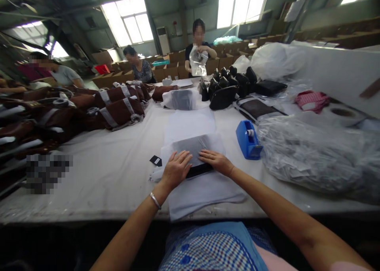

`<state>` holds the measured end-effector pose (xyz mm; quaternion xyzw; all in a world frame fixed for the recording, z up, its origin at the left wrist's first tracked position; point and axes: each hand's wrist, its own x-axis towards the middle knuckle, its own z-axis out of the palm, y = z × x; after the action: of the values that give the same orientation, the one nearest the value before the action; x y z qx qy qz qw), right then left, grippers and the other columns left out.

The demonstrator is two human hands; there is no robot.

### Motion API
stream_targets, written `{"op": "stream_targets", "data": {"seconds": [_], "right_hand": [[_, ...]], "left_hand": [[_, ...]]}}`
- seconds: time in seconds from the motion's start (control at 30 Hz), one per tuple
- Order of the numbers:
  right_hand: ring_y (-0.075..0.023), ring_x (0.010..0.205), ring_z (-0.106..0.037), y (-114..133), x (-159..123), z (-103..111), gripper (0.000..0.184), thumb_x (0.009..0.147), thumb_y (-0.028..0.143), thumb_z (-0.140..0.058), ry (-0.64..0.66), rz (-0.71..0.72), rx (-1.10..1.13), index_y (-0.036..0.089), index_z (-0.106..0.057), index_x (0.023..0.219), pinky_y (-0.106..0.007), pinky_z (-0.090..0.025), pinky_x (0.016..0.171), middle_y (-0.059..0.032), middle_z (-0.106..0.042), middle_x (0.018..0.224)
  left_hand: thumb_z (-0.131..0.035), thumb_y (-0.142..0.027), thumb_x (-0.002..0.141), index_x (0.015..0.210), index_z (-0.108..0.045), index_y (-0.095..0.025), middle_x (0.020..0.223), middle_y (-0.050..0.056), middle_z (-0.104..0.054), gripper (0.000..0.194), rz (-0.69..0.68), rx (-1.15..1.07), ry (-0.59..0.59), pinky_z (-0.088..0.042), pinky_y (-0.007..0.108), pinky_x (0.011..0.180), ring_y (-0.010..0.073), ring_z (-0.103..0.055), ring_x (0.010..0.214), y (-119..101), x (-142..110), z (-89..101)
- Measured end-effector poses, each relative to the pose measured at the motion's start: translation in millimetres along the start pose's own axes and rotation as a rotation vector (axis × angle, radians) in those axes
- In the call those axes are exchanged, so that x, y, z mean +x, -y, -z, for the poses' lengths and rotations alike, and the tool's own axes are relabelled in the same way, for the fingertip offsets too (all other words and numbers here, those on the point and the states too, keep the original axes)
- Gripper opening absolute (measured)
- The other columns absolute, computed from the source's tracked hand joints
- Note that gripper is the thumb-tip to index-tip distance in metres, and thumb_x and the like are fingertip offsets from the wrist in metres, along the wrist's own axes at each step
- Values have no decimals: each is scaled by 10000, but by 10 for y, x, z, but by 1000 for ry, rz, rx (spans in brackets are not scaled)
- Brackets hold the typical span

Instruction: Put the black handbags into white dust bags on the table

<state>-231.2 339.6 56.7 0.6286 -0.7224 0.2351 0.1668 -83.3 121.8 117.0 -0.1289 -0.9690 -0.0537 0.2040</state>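
Note:
A flat black item [198,170], perhaps a bag or pouch, lies on the table in front of me, its upper part covered by thin white tissue paper [192,143]. My left hand [177,167] rests flat on the left side of the paper, fingers stretched out. On the right side my right hand [216,162] presses down, fingers extended and palm low. More white paper [204,198] spreads beneath the item toward the table's front edge. A black tag [156,160] sits just left of the wrapped item.
A blue tape dispenser [248,140] stands to the right, beside a large bag of clear plastic [308,156]. Black pouches [224,97] are grouped at the back. Brown leather bags [118,112] are piled on the left. Across the table a person [199,53] handles clear plastic.

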Motion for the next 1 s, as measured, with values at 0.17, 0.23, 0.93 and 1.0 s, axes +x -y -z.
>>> {"op": "stream_targets", "data": {"seconds": [0.17,0.23,0.93,1.0], "right_hand": [[-208,1293,-487,61,-89,48,367,951,90,-440,31,-54,45,208,-603,1257,-408,-463,1063,-80,-590,1331],[-208,1233,-546,166,-183,149,317,958,130,-458,50,-103,57,207,-634,1210,-396,-483,1033,-82,-628,1281],[-205,924,-606,909,-719,161,267,850,413,-672,350,-328,273,214,-687,1028,-302,-464,824,-58,-688,984],[-200,887,-608,909,-699,146,194,850,373,-678,365,-364,258,215,-709,958,-290,-466,779,-51,-687,921]], "left_hand": [[-505,-377,935,1423,-406,-153,1509,117,-377,547,30,-9,117,-331,480,1138,279,-315,1409,-172,26,-346],[-504,-344,936,1433,-394,-155,1524,107,-351,543,35,-2,125,-309,487,1150,280,-294,1419,-181,-46,-456],[-500,-274,937,1393,-455,-245,1517,56,-375,459,78,-139,39,-276,490,1166,250,-308,1416,-159,-184,-541],[-506,-280,934,1386,-463,-243,1514,52,-381,455,82,-144,39,-279,487,1166,246,-318,1412,-161,-176,-531]]}}
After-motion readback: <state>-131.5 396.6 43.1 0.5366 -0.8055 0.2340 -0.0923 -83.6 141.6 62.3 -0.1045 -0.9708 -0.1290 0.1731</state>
